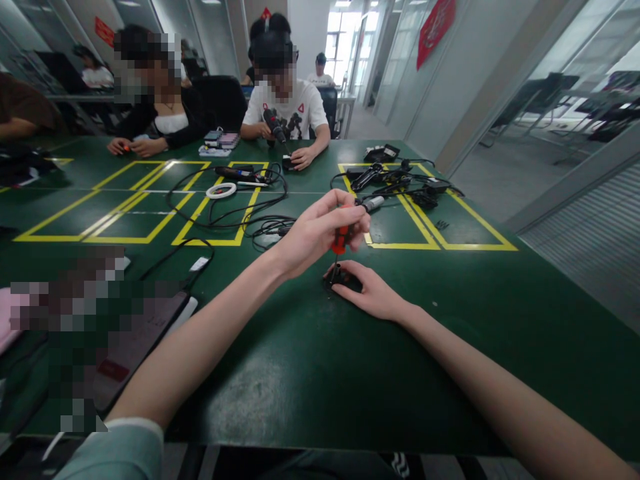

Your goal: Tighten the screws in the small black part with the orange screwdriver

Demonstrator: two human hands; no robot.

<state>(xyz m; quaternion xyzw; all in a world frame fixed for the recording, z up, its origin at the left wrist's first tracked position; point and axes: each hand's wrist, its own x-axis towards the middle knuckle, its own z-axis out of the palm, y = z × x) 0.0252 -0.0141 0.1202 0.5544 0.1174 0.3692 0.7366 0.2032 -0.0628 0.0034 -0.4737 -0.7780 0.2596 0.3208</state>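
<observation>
The left hand [325, 225] is closed around the handle of a screwdriver [340, 241], red-orange and black, held upright with its thin shaft pointing down. The right hand [369, 291] lies low on the green bench [300, 373], thumb and fingers curled around a small black part [350, 283], holding it against the surface. The shaft reaches down to the black part near the fingertips; whether the tip sits in a screw is too small to tell.

Just beyond the left hand, partly hidden by it, is a grey pen-shaped thing [374, 203]. To the left of that hand lies a coil of black cable [270, 227], and farther out a white ring [221, 191], within strips of yellow tape [210, 243]. Near the left forearm rests a phone [143, 340], partly blurred out. To the right, beyond the hands, there is a tangle of black cords and devices [400, 179], with a few small dark pieces [441, 225] near it.

Across the bench, a person in a white T-shirt [307, 107] holds a power drill [274, 124] over a small dark object [289, 162]. Beside them, another person in a black jacket [187, 120] has both hands around something small and orange.
</observation>
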